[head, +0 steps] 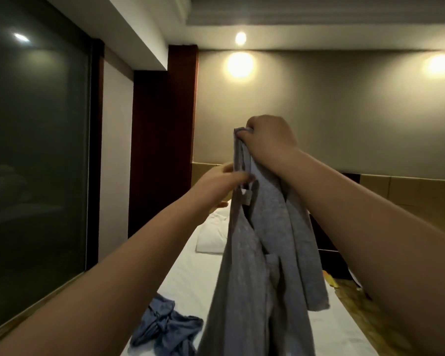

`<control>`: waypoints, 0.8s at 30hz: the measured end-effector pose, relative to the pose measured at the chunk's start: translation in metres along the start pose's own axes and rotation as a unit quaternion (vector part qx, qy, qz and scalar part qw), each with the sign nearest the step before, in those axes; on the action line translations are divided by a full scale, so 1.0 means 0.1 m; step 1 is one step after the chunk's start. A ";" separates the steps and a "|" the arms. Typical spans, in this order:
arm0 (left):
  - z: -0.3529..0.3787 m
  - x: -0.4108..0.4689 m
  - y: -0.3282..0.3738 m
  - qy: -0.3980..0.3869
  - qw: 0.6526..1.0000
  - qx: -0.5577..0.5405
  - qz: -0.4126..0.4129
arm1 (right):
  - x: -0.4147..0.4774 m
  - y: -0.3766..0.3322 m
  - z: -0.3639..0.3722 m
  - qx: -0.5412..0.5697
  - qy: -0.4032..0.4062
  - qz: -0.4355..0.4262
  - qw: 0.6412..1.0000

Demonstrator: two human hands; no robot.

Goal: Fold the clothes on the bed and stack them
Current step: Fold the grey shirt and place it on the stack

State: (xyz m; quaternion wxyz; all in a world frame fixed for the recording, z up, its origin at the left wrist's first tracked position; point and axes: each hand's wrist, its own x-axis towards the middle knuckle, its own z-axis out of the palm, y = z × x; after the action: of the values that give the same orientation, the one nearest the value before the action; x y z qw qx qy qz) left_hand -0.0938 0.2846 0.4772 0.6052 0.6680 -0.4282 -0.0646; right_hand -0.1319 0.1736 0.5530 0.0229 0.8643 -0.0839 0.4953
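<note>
A grey shirt (265,253) hangs in the air over the bed, its lower part draping down past the frame's bottom. My right hand (270,142) grips its top edge, raised high at the centre. My left hand (222,181) is lower and to the left, its fingers at the shirt's collar near a small label; motion blur hides whether they pinch the cloth. A crumpled blue garment (166,327) lies on the white bed sheet (188,278) at the lower left.
A white pillow (213,235) lies at the head of the bed, by the padded headboard (409,191). A dark glass panel (36,150) lines the left side. A dark nightstand (329,258) and patterned floor sit to the right of the bed.
</note>
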 end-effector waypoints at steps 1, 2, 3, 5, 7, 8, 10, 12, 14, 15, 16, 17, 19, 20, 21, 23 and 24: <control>0.01 0.03 -0.01 0.003 1.000 0.022 -0.011 | 0.02 0.01 0.01 0.001 0.000 -0.001 1.000; 0.02 0.05 -0.04 0.012 0.999 0.037 -0.019 | 0.04 0.03 0.01 0.007 0.005 -0.001 1.000; 0.02 0.06 -0.07 0.023 0.998 0.050 -0.023 | 0.05 0.05 -0.01 0.019 0.016 0.003 1.000; 0.01 0.07 -0.19 0.041 0.997 0.064 -0.029 | 0.06 0.12 -0.08 0.046 0.053 0.023 0.997; -0.04 0.07 -0.33 0.040 0.996 0.072 -0.041 | 0.06 0.26 -0.17 0.066 0.088 0.056 0.992; -0.07 0.06 -0.41 0.039 0.995 0.078 -0.052 | 0.05 0.36 -0.20 0.072 0.091 0.071 0.991; -0.16 0.05 -0.56 0.038 0.995 0.069 -0.068 | 0.01 0.57 -0.26 0.074 0.066 0.104 0.990; -0.23 0.04 -0.68 0.037 0.995 0.060 -0.073 | -0.07 0.76 -0.29 0.110 0.034 0.150 0.982; -0.27 0.07 -0.77 0.028 0.993 0.078 -0.078 | -0.19 0.92 -0.27 0.185 0.026 0.176 0.967; -0.28 0.09 -0.80 0.022 0.992 0.089 -0.082 | -0.25 0.97 -0.24 0.212 0.021 0.178 0.961; -0.28 0.11 -0.81 0.018 0.992 0.092 -0.084 | -0.30 1.01 -0.22 0.226 0.015 0.176 0.958; -0.28 0.14 -0.82 0.020 0.993 0.083 -0.084 | -0.34 1.05 -0.19 0.233 0.012 0.174 0.957; -0.27 0.20 -0.82 0.041 0.995 0.029 -0.086 | -0.39 1.16 -0.16 0.239 0.008 0.175 0.955; -0.28 0.23 -0.79 0.053 0.995 0.006 -0.081 | -0.41 1.22 -0.16 0.236 0.005 0.180 0.955; -0.29 0.25 -0.76 0.059 0.996 -0.001 -0.073 | -0.43 1.29 -0.18 0.230 0.000 0.188 0.955; -0.35 0.30 -0.67 0.046 0.997 0.028 -0.049 | -0.46 1.44 -0.20 0.235 -0.023 0.213 0.948; -0.41 0.33 -0.63 0.017 0.998 0.046 -0.039 | -0.48 1.50 -0.20 0.248 -0.039 0.230 0.940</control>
State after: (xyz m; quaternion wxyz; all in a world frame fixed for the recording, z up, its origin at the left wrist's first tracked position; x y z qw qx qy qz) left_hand -0.0173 0.2872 0.4476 0.5783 0.7120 -0.3941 -0.0569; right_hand -0.1982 0.0343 0.5157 -0.3098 0.8182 -0.1562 0.4585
